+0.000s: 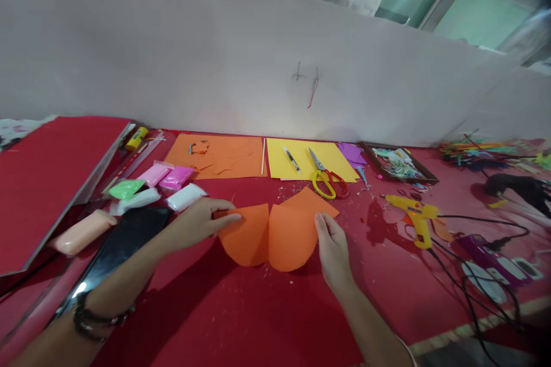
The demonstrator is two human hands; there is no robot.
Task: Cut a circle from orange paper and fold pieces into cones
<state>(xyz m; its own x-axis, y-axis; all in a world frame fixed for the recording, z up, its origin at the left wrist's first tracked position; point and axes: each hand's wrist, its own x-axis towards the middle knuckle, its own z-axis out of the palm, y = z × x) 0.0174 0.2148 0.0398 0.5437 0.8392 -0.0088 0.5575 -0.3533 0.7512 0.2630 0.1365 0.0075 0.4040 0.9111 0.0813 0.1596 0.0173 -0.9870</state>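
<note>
Both hands (210, 219) (334, 246), nearly closed, pinch the orange paper (293, 238) by its sides, some fingertips hidden.

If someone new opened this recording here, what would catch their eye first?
Most likely the bright orange paper with two rounded lower edges, held up at the centre between the fingers of the left hand and right hand. Next might come the yellow glue gun on the red tabletop to the right, then the scissors with yellow and red handles, their blades over the yellow sheet behind.
</note>
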